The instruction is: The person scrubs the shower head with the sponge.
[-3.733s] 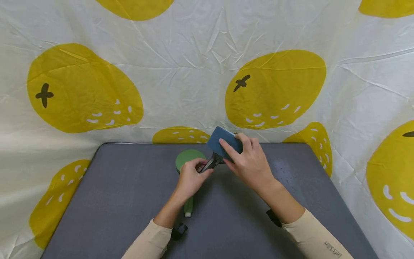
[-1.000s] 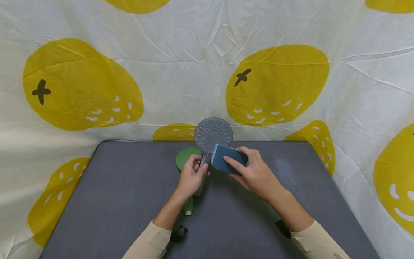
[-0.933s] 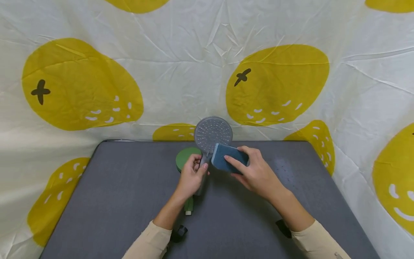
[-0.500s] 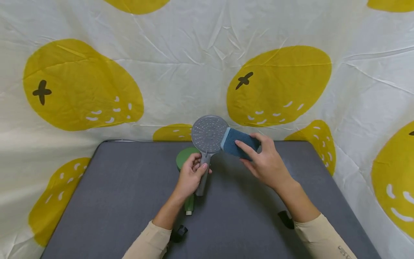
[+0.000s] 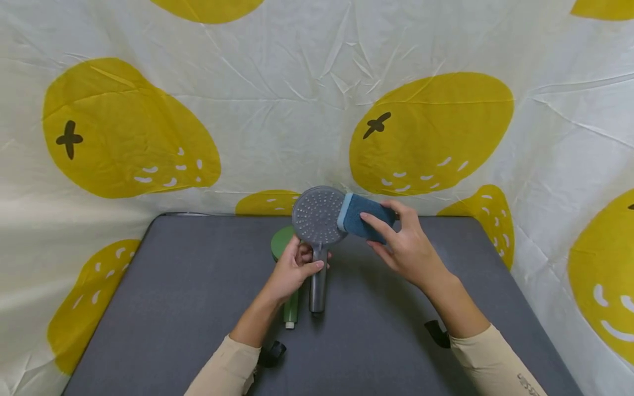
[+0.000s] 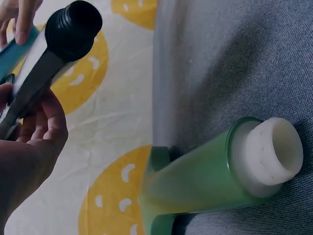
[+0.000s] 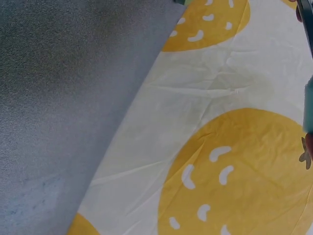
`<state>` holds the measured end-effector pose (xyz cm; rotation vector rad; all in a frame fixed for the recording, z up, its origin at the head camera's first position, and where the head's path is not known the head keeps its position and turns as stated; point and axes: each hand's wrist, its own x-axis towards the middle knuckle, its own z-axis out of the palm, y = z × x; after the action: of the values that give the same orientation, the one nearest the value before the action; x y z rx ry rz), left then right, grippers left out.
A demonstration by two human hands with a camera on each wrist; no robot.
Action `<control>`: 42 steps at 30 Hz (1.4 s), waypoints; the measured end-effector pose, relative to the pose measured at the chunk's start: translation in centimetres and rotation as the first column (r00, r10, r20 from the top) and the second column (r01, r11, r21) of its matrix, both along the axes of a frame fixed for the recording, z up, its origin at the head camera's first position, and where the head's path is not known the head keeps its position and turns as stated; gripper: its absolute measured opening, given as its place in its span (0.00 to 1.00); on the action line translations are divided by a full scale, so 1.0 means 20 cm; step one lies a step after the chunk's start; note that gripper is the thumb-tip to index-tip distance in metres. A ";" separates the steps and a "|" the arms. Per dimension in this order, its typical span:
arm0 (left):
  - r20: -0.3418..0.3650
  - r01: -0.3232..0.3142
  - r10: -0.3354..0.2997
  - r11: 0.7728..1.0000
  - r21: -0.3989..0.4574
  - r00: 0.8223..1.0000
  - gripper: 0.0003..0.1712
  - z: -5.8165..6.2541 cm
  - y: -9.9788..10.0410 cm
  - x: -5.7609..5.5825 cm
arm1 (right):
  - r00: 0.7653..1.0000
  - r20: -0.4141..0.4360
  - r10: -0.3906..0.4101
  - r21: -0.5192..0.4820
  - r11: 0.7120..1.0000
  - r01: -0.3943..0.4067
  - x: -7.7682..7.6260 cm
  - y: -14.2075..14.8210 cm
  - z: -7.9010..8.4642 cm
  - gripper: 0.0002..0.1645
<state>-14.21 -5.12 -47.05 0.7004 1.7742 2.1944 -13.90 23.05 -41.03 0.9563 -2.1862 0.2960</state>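
My left hand [image 5: 291,273] grips a grey shower head [image 5: 317,213] by the upper handle, with the thumb across the front. Its round nozzle face is turned toward me, and the handle hangs down above the table. In the left wrist view the open threaded end of the handle [image 6: 68,32] points at the camera. A blue sponge [image 5: 370,217] is pinched in my right hand [image 5: 413,247], fingers on top and thumb below. The sponge's light-blue edge overlaps the right rim of the nozzle face. Only a sliver of the sponge [image 7: 308,107] appears in the right wrist view.
A green shower head [image 5: 281,240] lies on the dark grey table [image 5: 198,308], partly behind my left hand; its handle ends in a white connector [image 6: 274,152] toward me. A white curtain [image 5: 277,126] printed with yellow fruit hangs around the table. Small wet-looking spots [image 7: 34,200] mark the tabletop's right side.
The shower head has turned from edge-on to face me, and lately its handle swung upright. My right hand moved the sponge from over the head, down by its neck, then to its right rim.
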 end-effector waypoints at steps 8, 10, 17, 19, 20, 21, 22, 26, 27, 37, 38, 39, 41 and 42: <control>0.023 0.003 -0.004 0.998 0.059 1.000 0.49 0.00 0.00 -0.01 | 1.000 0.005 0.001 -0.001 1.000 -0.001 0.01 -0.01 0.01 0.32; 0.033 0.001 -0.004 0.996 0.086 0.999 0.51 0.00 0.00 -0.01 | 1.000 0.008 0.003 0.006 1.000 -0.003 0.01 0.00 0.02 0.31; 0.030 -0.079 0.076 0.988 0.134 0.997 0.53 0.01 0.01 -0.01 | 1.000 0.004 0.019 -0.017 1.000 -0.019 0.03 0.02 -0.01 0.32; 0.029 -0.090 0.087 0.987 0.132 0.996 0.54 0.01 0.00 -0.01 | 1.000 0.002 0.020 -0.038 0.999 -0.020 0.03 0.04 -0.02 0.33; 0.029 -0.093 0.090 0.987 0.129 0.996 0.54 0.02 0.00 -0.01 | 1.000 0.007 0.017 -0.047 0.999 -0.016 0.04 0.05 -0.03 0.33; 0.028 -0.094 0.091 0.987 0.127 0.995 0.54 0.02 -0.01 -0.01 | 1.000 0.015 0.013 -0.058 0.998 -0.012 0.04 0.06 -0.03 0.33; 0.026 -0.092 0.090 0.988 0.124 0.996 0.55 0.02 -0.01 -0.01 | 1.000 0.026 0.007 -0.068 0.998 -0.005 0.05 0.07 -0.04 0.33; 0.036 -0.080 0.077 0.991 0.112 0.996 0.55 0.02 -0.02 -0.01 | 0.998 0.070 -0.009 -0.108 0.994 0.017 0.07 0.11 -0.05 0.34; 0.039 -0.079 0.075 0.991 0.105 0.996 0.54 0.01 -0.02 -0.01 | 0.997 0.079 -0.013 -0.115 0.993 0.022 0.07 0.12 -0.06 0.34; 0.043 -0.091 0.084 0.981 0.169 0.995 0.49 0.01 -0.01 -0.01 | 0.994 0.107 -0.035 -0.160 0.986 0.052 0.10 0.23 -0.15 0.37; 0.044 -0.088 0.081 0.980 0.178 0.996 0.49 0.01 -0.01 -0.01 | 0.994 0.106 -0.036 -0.157 0.986 0.053 0.10 0.24 -0.16 0.37; 0.047 -0.086 0.079 0.979 0.183 0.996 0.49 0.01 -0.01 -0.01 | 0.994 0.103 -0.035 -0.154 0.987 0.051 0.10 0.24 -0.16 0.37; 0.054 -0.078 0.069 0.978 0.192 0.996 0.50 0.02 -0.01 -0.01 | 0.994 0.107 -0.035 -0.146 0.988 0.051 0.11 0.25 -0.18 0.37; 0.054 -0.069 0.060 0.979 0.192 0.997 0.51 0.02 -0.01 -0.01 | 0.993 0.110 -0.035 -0.144 0.988 0.051 0.11 0.25 -0.18 0.37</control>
<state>-14.46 -5.31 -46.64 0.6314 1.5963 2.4299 -11.75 28.14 -44.62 0.8277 -2.2439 0.4905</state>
